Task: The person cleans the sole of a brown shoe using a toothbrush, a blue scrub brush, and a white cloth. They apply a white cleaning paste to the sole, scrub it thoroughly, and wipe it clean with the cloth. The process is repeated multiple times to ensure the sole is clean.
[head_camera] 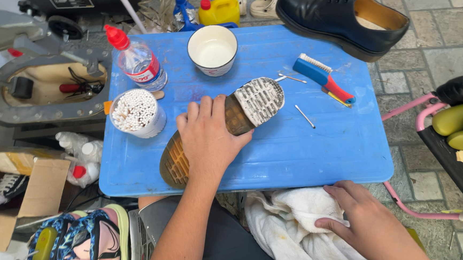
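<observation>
The left hand (208, 139) grips the upturned shoe (226, 125) on the blue table (327, 146), covering its mid-sole. The right hand (363, 215) rests flat on the white cloth (289, 230) below the table edge, fingers spread.

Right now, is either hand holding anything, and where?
Left hand grips the upturned shoe across the middle of its sole. Right hand rests on the white cloth.

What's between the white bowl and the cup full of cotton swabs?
In the head view, a clear plastic bottle with a red cap lies on the blue table between the white bowl and the swab cup.
</observation>
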